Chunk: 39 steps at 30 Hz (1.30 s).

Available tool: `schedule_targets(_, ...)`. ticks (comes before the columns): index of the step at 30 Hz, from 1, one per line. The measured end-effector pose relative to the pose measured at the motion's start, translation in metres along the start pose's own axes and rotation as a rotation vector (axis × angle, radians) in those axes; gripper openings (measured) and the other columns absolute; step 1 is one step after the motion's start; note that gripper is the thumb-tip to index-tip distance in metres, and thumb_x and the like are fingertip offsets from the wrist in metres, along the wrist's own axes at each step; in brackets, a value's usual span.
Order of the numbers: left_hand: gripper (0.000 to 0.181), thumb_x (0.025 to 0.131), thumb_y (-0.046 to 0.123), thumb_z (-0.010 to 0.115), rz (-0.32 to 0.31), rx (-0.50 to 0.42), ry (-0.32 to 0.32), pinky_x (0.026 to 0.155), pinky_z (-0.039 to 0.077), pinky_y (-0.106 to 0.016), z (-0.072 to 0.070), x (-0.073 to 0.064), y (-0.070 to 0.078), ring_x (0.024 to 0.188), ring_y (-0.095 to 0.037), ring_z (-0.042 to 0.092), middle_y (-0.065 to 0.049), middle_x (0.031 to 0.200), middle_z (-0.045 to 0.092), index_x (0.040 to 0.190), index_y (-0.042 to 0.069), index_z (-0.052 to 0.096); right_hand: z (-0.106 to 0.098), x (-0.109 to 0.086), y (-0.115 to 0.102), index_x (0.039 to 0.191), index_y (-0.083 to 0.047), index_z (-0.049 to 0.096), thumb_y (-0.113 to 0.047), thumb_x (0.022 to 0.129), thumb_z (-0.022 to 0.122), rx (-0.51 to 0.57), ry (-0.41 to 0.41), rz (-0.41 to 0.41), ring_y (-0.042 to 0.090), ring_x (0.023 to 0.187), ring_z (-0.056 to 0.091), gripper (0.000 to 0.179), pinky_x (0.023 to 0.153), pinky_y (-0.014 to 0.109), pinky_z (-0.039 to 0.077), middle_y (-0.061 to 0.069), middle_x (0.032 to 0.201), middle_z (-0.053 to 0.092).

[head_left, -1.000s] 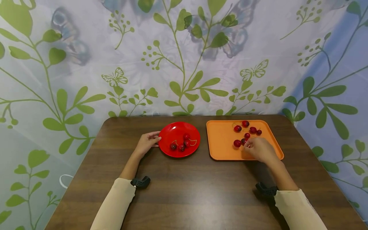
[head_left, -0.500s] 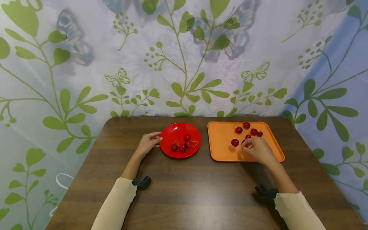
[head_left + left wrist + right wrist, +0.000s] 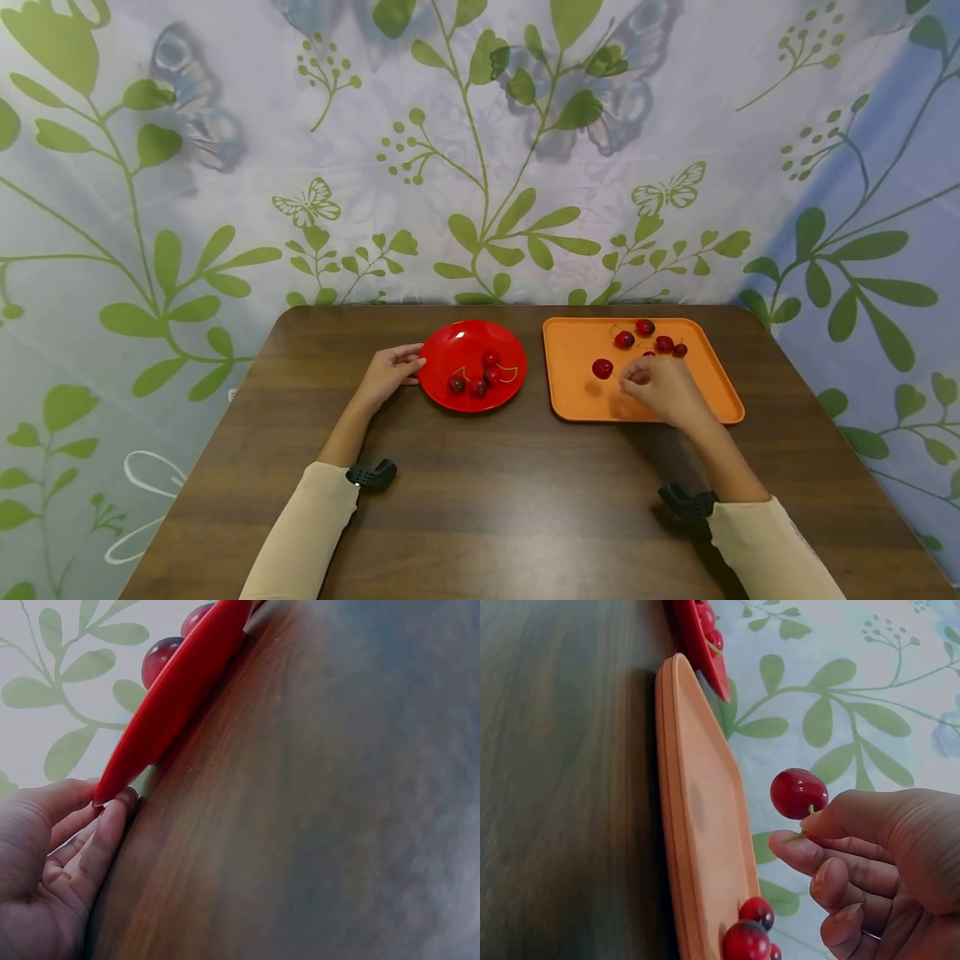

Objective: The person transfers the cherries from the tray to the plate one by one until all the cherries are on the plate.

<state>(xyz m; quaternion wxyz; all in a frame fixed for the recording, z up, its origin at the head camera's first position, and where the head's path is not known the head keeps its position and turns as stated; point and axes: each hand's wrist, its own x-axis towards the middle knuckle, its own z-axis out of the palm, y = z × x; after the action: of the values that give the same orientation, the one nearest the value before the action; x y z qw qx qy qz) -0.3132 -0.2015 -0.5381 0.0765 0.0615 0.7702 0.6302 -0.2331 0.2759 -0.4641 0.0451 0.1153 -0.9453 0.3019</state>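
My right hand [image 3: 663, 387] pinches the thin green stem of a red cherry [image 3: 799, 793] between thumb and index finger. The cherry hangs above the orange tray [image 3: 567, 358], ahead of the fingertips. At the left, my left hand [image 3: 384, 375] holds the rim of a round red plate [image 3: 453, 346], thumb on top and fingers under the edge, as the left wrist view shows. Several dark red cherries [image 3: 477, 386] with curved stems lie on the plate's near side. More cherries [image 3: 663, 343] lie toward the tray's far right; my right hand partly hides some.
Both the plate and the tray sit on a brown wooden table [image 3: 480, 483], a narrow gap between them. A curtain [image 3: 420, 167] with green leaves and butterflies hangs right behind the table's far edge. Dark wrist bands [image 3: 372, 475] are on both wrists.
My right hand has lifted one cherry by its stem off the tray and carried it a little left. The left hand stays at the plate's rim.
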Motion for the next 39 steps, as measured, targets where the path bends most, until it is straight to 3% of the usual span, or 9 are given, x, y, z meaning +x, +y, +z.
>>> schedule_targets(5,0.041,0.098,0.011,0.069,0.004,-0.012,0.001,0.072,0.063,-0.031,0.0,0.0,0.0,0.082,-0.014,0.071,-0.019,0.109,0.071,0.137,0.0,0.062,0.002,0.009,-0.011,0.083,-0.01,0.076,-0.009,0.089,0.078,-0.002,-0.005,-0.021,0.018,0.072,0.063,0.006,0.065,0.033,0.055,-0.001,0.077,0.072)
schedule_targets(14,0.041,0.098,0.011,0.069,0.009,-0.003,-0.003,0.072,0.063,-0.03,-0.001,-0.001,0.0,0.081,-0.014,0.071,-0.021,0.11,0.07,0.137,0.0,0.062,0.012,0.03,-0.033,0.084,-0.01,0.074,-0.011,0.092,0.075,0.049,-0.071,-0.009,0.021,0.073,0.061,0.008,0.06,0.032,0.053,0.002,0.081,0.072)
schedule_targets(31,0.041,0.098,0.011,0.069,-0.006,0.005,0.012,0.072,0.063,-0.03,0.0,0.0,0.001,0.082,-0.015,0.071,-0.02,0.111,0.071,0.137,0.001,0.062,0.042,0.082,-0.053,0.079,-0.015,0.072,-0.012,0.09,0.073,-0.043,-0.098,-0.156,0.016,0.069,0.061,0.012,0.063,0.035,0.052,-0.004,0.075,0.069)
schedule_targets(39,0.044,0.099,0.012,0.068,-0.015,-0.004,-0.005,0.076,0.063,-0.033,-0.002,0.0,0.002,0.082,-0.011,0.071,-0.021,0.114,0.069,0.14,0.001,0.06,0.056,0.103,-0.059,0.08,-0.013,0.074,-0.011,0.091,0.072,-0.071,-0.115,-0.181,0.013,0.065,0.061,0.011,0.059,0.032,0.053,-0.004,0.074,0.07)
